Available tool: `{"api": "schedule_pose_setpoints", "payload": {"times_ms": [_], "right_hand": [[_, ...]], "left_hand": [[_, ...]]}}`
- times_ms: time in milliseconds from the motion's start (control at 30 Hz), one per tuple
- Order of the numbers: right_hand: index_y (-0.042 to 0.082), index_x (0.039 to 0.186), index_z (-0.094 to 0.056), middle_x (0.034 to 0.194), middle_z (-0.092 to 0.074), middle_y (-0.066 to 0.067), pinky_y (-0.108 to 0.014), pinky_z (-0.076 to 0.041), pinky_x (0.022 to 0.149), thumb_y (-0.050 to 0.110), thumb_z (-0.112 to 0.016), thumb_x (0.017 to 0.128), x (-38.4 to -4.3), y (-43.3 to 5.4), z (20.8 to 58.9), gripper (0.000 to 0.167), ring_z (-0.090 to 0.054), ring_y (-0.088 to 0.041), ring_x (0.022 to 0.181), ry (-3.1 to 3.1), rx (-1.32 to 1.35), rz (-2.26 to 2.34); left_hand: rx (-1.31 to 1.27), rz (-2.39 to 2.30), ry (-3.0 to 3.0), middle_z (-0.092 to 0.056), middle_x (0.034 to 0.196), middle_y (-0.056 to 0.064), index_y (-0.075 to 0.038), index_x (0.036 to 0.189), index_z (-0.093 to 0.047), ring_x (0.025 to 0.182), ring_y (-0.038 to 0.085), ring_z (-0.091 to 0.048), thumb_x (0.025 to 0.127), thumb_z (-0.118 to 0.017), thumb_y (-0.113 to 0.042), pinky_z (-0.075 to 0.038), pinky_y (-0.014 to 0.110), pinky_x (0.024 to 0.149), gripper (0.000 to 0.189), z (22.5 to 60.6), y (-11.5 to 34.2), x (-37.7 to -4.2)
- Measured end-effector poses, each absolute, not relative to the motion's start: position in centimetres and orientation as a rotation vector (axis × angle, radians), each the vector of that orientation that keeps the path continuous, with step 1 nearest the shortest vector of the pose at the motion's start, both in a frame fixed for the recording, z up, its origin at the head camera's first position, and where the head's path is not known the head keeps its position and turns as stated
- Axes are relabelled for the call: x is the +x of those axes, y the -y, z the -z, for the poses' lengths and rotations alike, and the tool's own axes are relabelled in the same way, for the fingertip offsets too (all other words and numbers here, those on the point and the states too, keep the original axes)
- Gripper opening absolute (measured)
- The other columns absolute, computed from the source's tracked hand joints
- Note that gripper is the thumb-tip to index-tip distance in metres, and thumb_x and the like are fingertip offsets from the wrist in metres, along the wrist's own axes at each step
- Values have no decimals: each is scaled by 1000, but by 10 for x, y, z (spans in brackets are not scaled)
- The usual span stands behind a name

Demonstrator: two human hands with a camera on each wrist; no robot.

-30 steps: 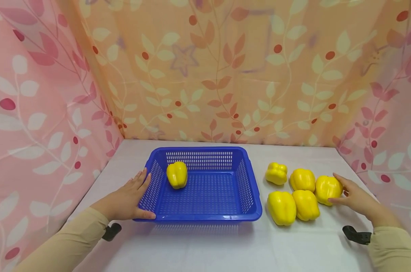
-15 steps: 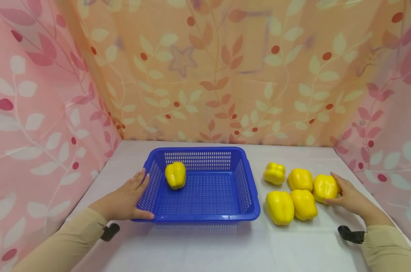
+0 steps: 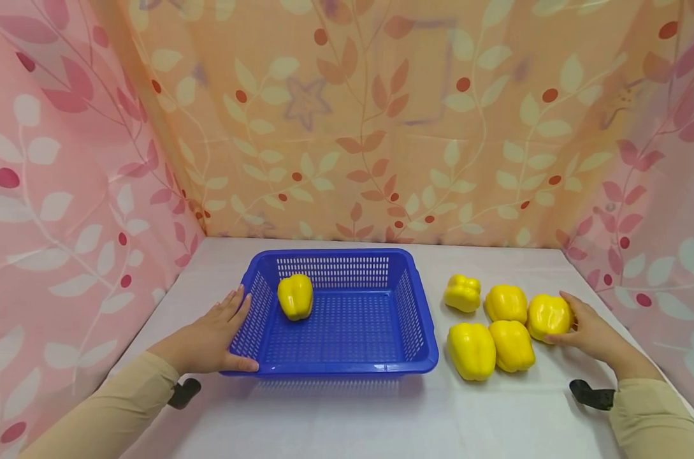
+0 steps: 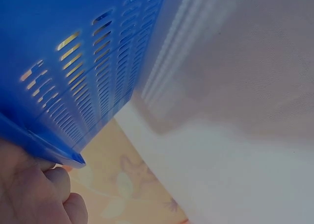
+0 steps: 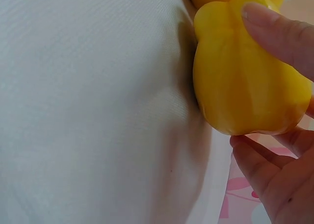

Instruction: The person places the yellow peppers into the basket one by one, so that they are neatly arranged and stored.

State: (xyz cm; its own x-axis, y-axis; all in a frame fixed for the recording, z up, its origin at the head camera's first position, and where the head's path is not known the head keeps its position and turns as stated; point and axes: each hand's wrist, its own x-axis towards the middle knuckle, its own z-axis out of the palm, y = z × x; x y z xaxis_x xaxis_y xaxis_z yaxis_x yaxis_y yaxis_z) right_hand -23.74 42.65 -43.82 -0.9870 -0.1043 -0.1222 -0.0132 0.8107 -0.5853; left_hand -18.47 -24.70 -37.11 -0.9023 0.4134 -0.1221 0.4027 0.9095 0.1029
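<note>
In the head view, my left hand [image 3: 211, 333] rests on the left side of a blue plastic basket [image 3: 347, 368], with its fingers fairly straight along the rim and the thumb on the front corner. One yellow bell pepper [image 3: 296, 297] lies inside the basket, toward the back left. At the far right, my right hand [image 3: 598, 335] holds the rightmost yellow bell pepper [image 3: 549, 317]. The right wrist view shows its thumb [image 5: 274, 30] on one side of that pepper [image 5: 245, 82] and fingers [image 5: 262, 162] on the other.
Several more yellow bell peppers [image 3: 471, 350] are grouped on the white cloth [image 3: 347, 424] right of the basket. They lie close together, left of the held one. A patterned orange curtain [image 3: 369, 127] stands behind, with pink curtains [image 3: 65, 210] at both sides.
My right hand has drawn in slightly around the rightmost bell pepper. The head view has shifted a little; the basket, the other peppers and my left hand otherwise keep their places.
</note>
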Motion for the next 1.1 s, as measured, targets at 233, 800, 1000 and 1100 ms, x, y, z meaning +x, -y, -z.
{"api": "schedule_pose_setpoints", "payload": {"times_ms": [233,800,1000,1100], "right_hand": [[-9,141,3,134,-13,-43,-72,-24,87,47,-74,70,-235,-428,432,118,-24,-56,112,-2845,-63,908],[-6,143,4,135,-17,-39,-58,-38,87,34,-72,77,-247,-423,395,108,-32,-56,112,-2873,-202,984],[-6,142,5,136,-15,-38,-54,-38,87,31,-72,78,-254,-411,378,106,-32,-55,113,-2881,-271,986],[-5,143,3,135,-18,-37,-54,-40,87,29,-72,79,-256,-404,370,104,-34,-54,112,-2890,-305,998]], "left_hand": [[623,-104,-2929,0,151,23,4,144,-11,137,40,-3,62,-51,-80,-13,55,107,124,370,246,-184],[636,-95,-2932,-2,150,24,5,144,-12,137,41,-4,61,-47,-83,-14,55,107,126,371,246,-184],[631,-88,-2930,-1,151,24,4,144,-10,137,40,-4,62,-46,-83,-14,55,108,125,371,247,-184],[630,-97,-2930,-1,150,24,4,144,-11,137,40,-4,61,-47,-83,-14,55,108,125,370,247,-184]]}}
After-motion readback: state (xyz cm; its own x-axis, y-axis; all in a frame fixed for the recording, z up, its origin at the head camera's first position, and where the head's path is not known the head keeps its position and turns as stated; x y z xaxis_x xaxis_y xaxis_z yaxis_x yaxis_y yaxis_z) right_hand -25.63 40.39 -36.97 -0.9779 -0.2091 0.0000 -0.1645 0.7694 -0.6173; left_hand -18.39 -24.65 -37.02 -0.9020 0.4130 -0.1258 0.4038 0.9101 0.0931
